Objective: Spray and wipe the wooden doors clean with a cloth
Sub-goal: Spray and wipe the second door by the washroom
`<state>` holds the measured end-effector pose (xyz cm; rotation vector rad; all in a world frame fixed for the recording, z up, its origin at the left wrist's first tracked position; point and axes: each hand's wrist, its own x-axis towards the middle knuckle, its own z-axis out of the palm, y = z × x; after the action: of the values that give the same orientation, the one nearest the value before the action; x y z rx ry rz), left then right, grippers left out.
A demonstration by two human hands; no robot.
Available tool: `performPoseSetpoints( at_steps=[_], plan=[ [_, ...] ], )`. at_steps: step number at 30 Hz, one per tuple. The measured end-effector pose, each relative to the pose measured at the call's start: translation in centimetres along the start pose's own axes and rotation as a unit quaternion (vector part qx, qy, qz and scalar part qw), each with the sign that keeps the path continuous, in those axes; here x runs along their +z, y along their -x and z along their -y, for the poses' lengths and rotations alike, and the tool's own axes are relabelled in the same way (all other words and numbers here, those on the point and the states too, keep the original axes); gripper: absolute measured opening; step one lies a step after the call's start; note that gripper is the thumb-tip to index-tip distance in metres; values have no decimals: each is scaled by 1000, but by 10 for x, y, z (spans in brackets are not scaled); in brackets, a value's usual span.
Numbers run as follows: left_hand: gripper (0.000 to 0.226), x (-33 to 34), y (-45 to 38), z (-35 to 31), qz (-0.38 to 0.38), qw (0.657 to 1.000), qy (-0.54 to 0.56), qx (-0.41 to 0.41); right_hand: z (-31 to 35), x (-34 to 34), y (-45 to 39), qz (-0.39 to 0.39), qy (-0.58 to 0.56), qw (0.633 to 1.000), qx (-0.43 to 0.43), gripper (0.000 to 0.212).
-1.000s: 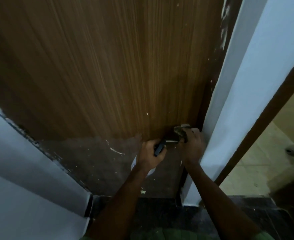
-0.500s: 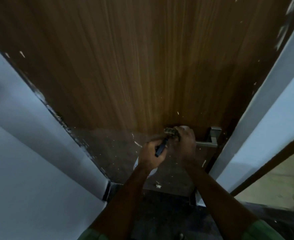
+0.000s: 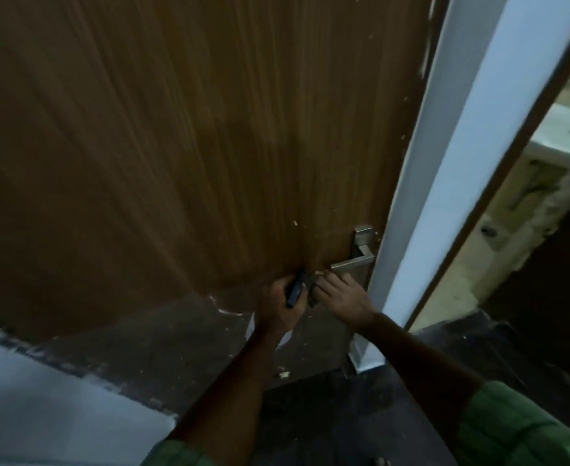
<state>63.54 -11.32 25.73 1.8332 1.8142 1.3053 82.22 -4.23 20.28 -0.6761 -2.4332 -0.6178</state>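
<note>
One streaky wood-grain door (image 3: 192,146) filled the frame. Lower centre, my left hand (image 3: 281,302) gripped a dark spray bottle (image 3: 295,292); my right hand (image 3: 342,301) pressed a crumpled cloth (image 3: 315,290) beneath one angular steel handle (image 3: 357,260).

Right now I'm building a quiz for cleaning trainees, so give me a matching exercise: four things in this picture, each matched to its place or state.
1. left hand
2. right hand
3. door handle
4. door frame

A. white, right of the door
B. metal, near the door's right edge
C. on a cloth
D. holding a dark sprayer

Pairs: 1-D, 2-C, 3-B, 4-A
</note>
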Motion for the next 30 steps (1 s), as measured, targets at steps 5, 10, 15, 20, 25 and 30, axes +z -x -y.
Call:
performPoseSetpoints(
  at_steps=[5, 10, 15, 20, 25, 30],
  plan=[
    [18, 40, -5, -10, 27, 999, 14, 10, -48, -15, 25, 29, 39, 997, -63, 21],
    [14, 79, -2, -9, 35, 999, 9, -12, -77, -3, 30, 37, 30, 991, -128, 29],
    [7, 107, 5, 3, -10, 1000, -14, -18, -80, 21, 53, 30, 5, 996, -89, 34],
    [5, 128, 4, 19, -34, 999, -24, 24, -85, 67, 65, -38, 18, 999, -11, 31],
    [12, 144, -8, 32, -86, 995, -20, 49, -84, 110, 76, -119, -22, 990, 68, 42],
    [30, 167, -21, 46, -75, 995, 18, 62, -94, 133, 88, -190, -82, 973, 99, 58]
  ],
)
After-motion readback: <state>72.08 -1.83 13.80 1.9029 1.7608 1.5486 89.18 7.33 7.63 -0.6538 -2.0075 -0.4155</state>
